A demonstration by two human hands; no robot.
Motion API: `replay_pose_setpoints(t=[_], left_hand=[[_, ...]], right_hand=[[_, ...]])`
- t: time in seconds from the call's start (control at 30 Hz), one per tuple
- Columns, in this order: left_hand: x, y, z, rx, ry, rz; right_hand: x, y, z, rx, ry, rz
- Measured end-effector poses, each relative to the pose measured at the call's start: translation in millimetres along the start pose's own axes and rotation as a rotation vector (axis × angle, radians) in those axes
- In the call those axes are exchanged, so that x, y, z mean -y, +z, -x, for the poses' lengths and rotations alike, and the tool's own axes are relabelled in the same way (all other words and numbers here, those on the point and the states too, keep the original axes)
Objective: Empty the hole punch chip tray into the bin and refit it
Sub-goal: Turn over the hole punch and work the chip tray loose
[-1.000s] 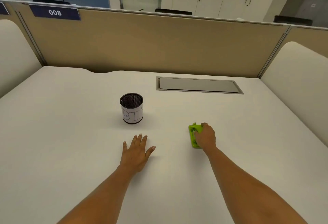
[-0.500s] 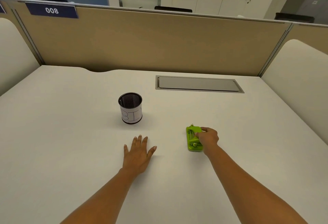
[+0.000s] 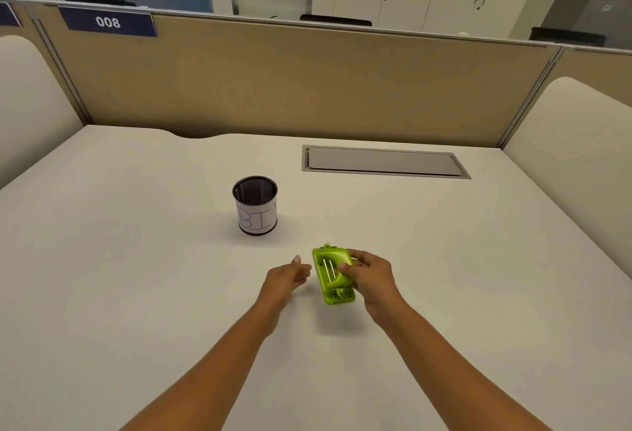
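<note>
A lime-green hole punch [image 3: 331, 273] is held just above the white desk [image 3: 136, 294], tilted on its side. My right hand [image 3: 371, 276] grips its right side, thumb on top of the lever. My left hand [image 3: 287, 276] hovers a little to the left of the punch, fingers loosely curled, not touching it. The chip tray on the punch's underside is hidden. A small black mesh cup with a white label reading BIN [image 3: 255, 205] stands upright behind and to the left of the hands.
A grey cable-hatch cover [image 3: 384, 161] is set flush in the desk at the back right. A tan partition [image 3: 307, 82] closes the far edge, with cream side screens at left and right.
My right hand lifted the punch off the desk and tilted it. My left hand rose from lying flat on the desk and moved right, close to the punch.
</note>
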State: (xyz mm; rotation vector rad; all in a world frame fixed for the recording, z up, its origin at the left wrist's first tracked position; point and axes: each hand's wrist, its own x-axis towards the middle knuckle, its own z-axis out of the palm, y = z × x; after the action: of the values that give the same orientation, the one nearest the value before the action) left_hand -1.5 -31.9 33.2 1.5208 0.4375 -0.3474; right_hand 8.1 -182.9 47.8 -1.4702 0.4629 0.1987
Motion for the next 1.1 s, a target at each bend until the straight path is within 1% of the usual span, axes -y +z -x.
replay_pose_setpoints(t=[0.1,0.27,0.57,0.87,1.1], left_hand=[[0,0,6,0.021,-0.04,0.19],[-1,0,17,0.032,-0.116,0.329],[-2,-4,30,-0.005,-0.172,0.372],[2,-8,35,-0.061,-0.157,0.363],[4,-10,35,-0.06,-0.173,0.376]], right_hand=[[-3,6,9,0.046,-0.005,0.002],[-2,12,22,0.113,-0.019,0.005],[-6,14,36,0.165,-0.028,0.056],[-10,17,43,0.194,-0.023,0.073],[-11,19,45,0.2,-0.017,0.084]])
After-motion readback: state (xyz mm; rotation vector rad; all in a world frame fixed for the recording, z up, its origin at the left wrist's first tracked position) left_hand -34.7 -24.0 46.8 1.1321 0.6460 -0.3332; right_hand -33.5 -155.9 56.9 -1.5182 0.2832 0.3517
